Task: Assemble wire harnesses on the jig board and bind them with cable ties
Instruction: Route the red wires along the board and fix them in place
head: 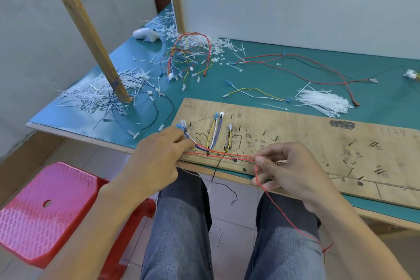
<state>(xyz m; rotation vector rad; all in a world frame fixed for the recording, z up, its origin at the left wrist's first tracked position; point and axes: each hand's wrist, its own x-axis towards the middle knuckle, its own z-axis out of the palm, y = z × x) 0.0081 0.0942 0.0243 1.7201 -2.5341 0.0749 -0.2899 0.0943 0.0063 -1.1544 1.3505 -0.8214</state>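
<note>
Saw a flat plywood jig board (306, 141), long and rectangular, pale and scuffed, scrawled with black marker and studded with short dark pegs, stretched lengthwise from 9 to 3 o'clock on a smooth teal worktop (261, 70). Found thin plastic-sheathed wires (213, 134) at the board's 9 o'clock end: yellow, white, blue and purple strands rising toward 12 o'clock, capped with small white and blue connectors. Traced a thin red wire (222, 154) doubled along the board's near edge, lengthwise 9 to 3 o'clock, then bent sharply at the right hand (293, 170) and dropping toward 5 o'clock over a grey denim knee. Noted the left hand (154, 161) at the board's 9 o'clock corner, fingers (176, 135) curled and pinching the gathered strands just below the blue connectors. Noted thumb and forefinger of the right hand nipping the red wire at the bend, other fingers loosely curled. Spotted a sheaf of stiff white cable ties (322, 101) just beyond the board at 1 o'clock, a looped multicoloured harness (188, 57) at 12 o'clock, and a bristly heap of white offcuts (91, 95) at 10 o'clock around a slanted square wooden post (86, 27). Marked a red plastic stool (43, 211), lattice-textured, at 8 o'clock on the floor.
</note>
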